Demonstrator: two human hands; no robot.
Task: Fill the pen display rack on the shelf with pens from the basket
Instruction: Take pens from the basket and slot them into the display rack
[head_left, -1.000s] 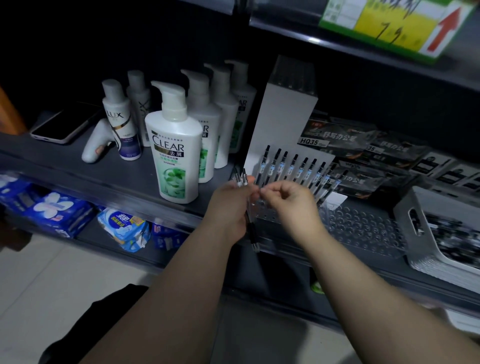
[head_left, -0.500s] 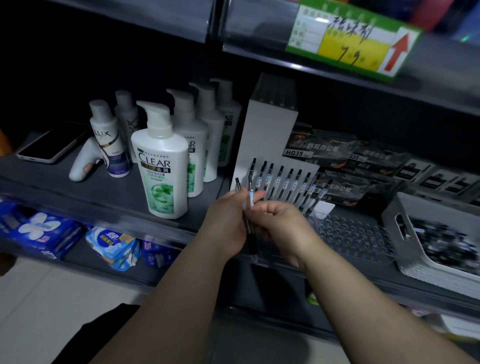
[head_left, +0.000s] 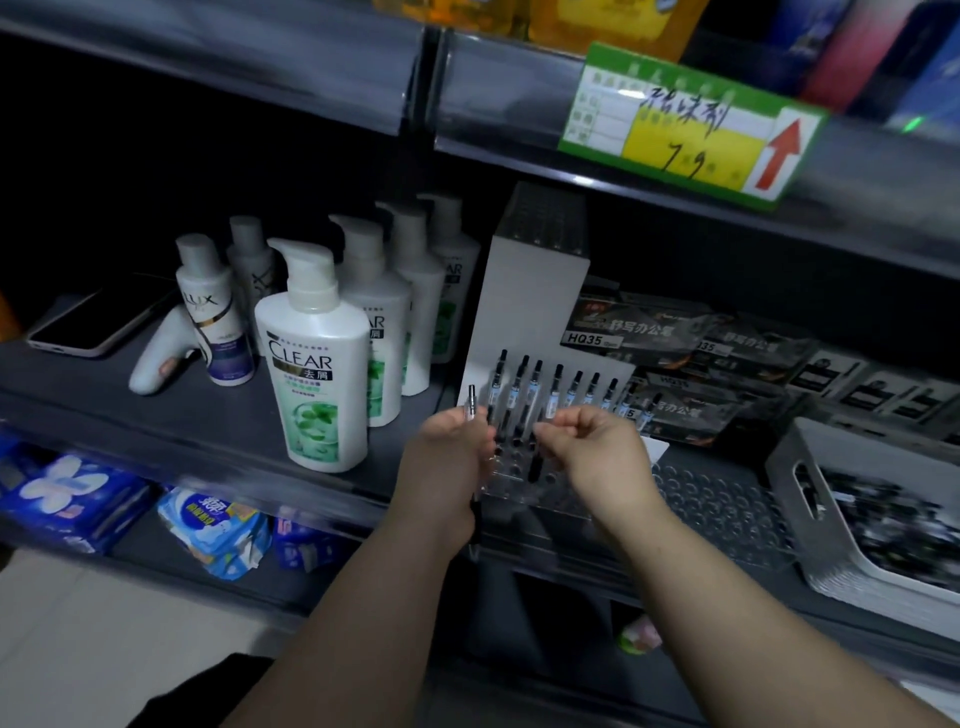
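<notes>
A clear pen display rack (head_left: 717, 499) with many round holes lies on the dark shelf (head_left: 218, 415). Several black pens (head_left: 574, 389) stand in its back row. My left hand (head_left: 447, 457) is shut on one upright pen (head_left: 472, 402) at the rack's left edge. My right hand (head_left: 592, 452) pinches another dark pen (head_left: 535, 467) whose lower end sits among the front-left holes. At the right stands the grey basket (head_left: 795, 457), with a blurred heap of pens (head_left: 893, 525) in it.
Left of the rack stand white shampoo bottles (head_left: 317, 364), with a Lux bottle (head_left: 213, 312), a white hand-held device (head_left: 156, 353) and a phone (head_left: 88, 327). A white box (head_left: 535, 291) and dark pen packs (head_left: 675, 332) are behind. A price tag (head_left: 691, 124) hangs above.
My right hand has drawn one pen from those in my left hand, moved right and lowered it onto the rack's holes. The view has tilted upward.
</notes>
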